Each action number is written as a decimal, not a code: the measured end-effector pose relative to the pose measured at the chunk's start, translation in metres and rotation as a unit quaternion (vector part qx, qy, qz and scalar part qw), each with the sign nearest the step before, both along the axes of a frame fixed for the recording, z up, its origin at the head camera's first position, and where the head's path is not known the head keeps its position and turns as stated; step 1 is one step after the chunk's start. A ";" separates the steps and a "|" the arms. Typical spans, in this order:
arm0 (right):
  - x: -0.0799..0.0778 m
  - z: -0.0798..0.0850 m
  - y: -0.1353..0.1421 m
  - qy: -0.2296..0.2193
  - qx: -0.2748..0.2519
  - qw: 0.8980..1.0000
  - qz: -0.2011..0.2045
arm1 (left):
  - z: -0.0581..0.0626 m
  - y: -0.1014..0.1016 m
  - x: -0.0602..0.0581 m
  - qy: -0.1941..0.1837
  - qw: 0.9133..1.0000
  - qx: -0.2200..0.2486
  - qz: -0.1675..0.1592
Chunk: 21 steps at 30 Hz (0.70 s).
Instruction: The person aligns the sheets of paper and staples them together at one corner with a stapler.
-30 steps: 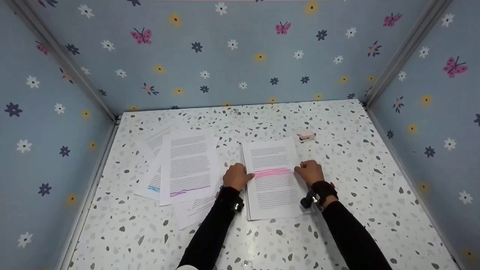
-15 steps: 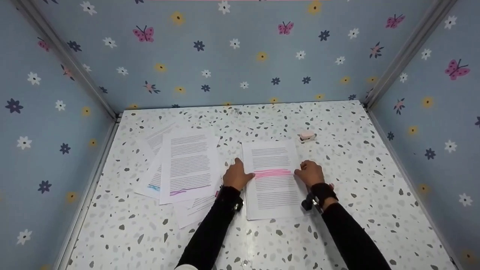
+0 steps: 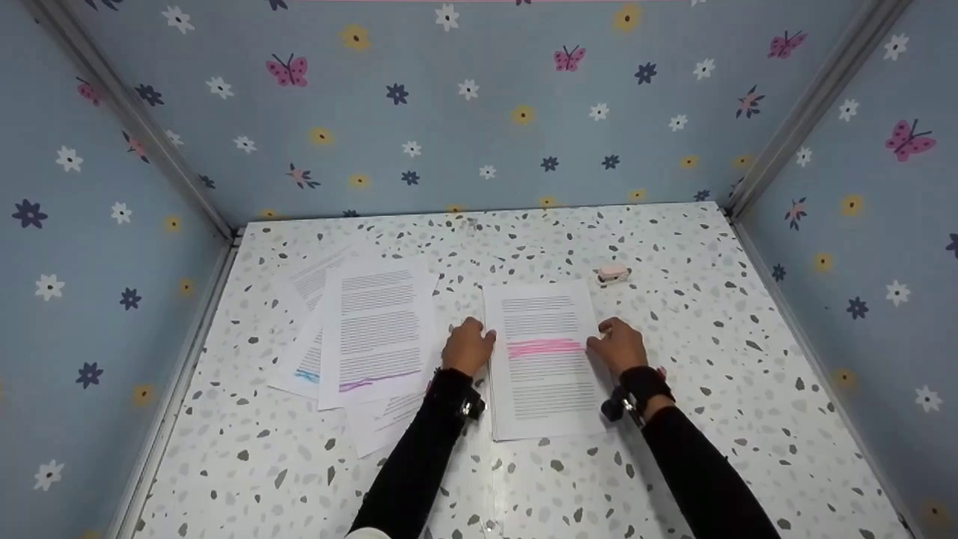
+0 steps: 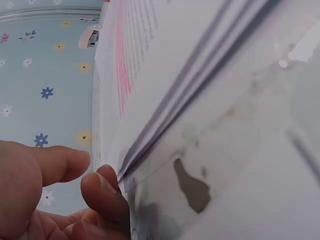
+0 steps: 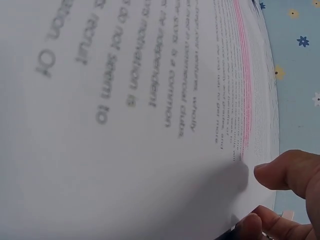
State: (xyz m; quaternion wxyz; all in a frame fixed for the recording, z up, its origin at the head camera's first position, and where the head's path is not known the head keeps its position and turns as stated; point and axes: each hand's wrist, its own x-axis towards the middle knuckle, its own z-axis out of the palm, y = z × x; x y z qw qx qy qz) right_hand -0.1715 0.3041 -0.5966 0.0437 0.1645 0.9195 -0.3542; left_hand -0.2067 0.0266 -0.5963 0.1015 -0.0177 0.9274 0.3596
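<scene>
White paper stack with grey printed lines and a bright pink highlighted band (image 3: 550,397) lies flat on the white speckled bench (image 3: 786,419), between the two hands. At its left edge is the left hand (image 3: 467,349); its fingers (image 4: 102,192) touch the edge, half bent, and the thumb stands apart. Across from it, the right hand (image 3: 621,348) has its fingers (image 5: 250,225) at the right edge, with a gap to the thumb; neither hand clearly pinches. Probably they stand opposite so that the sheets can be pressed even. Legible are "do not seem to", "independent" and "motivation is". To the left, loose white printed sheets with purple and blue marks (image 3: 379,329) overlap, fanned, perhaps set aside. Farther back, a small pale-pink stapler (image 3: 613,274) rests near the stack's far corner, seemingly within reach; I can read no brand. Behind rises a light-blue flowered wall (image 3: 479,112).
</scene>
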 end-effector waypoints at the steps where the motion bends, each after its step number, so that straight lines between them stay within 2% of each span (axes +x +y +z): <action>1: 0.000 0.000 0.000 0.001 0.002 1.000 0.000 | 0.000 0.001 -0.001 -0.002 1.000 0.000 -0.001; 15: 0.000 -0.004 0.001 0.017 0.014 1.000 -0.004 | 0.001 0.002 -0.006 0.009 1.000 0.015 -0.016; 21: 0.000 -0.005 0.001 0.011 0.013 1.000 -0.005 | 0.002 0.000 -0.007 0.010 1.000 0.012 -0.026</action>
